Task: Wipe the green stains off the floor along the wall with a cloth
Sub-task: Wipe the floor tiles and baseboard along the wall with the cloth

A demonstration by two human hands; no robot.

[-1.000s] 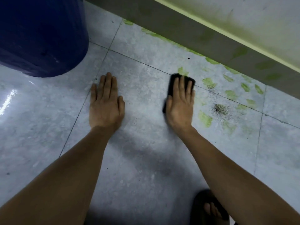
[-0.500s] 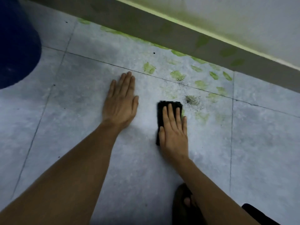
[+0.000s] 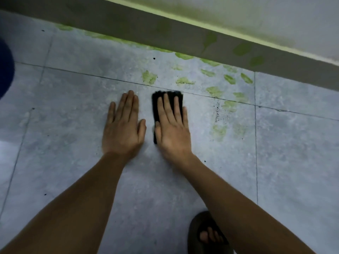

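Clearly we are mid-wipe, with our right hand (image 3: 171, 129) spread flat on the black cloth (image 3: 167, 99), fingers together and palm pressing it onto the grey floor (image 3: 73, 125). Folded into a narrow pad, the cloth looks soft and light, so we judge it would bunch or slide out unless we press through the whole palm rather than pinch an edge. It lies on the tile joint, with the green stains (image 3: 214, 91) near it toward the wall (image 3: 201, 32) and to the right, not yet under it. Dark grit (image 3: 217, 112) is scattered between cloth and stains. Our left hand (image 3: 122, 129) lies open and flat just beside it, holding nothing, bracing us with both arms stretched forward.
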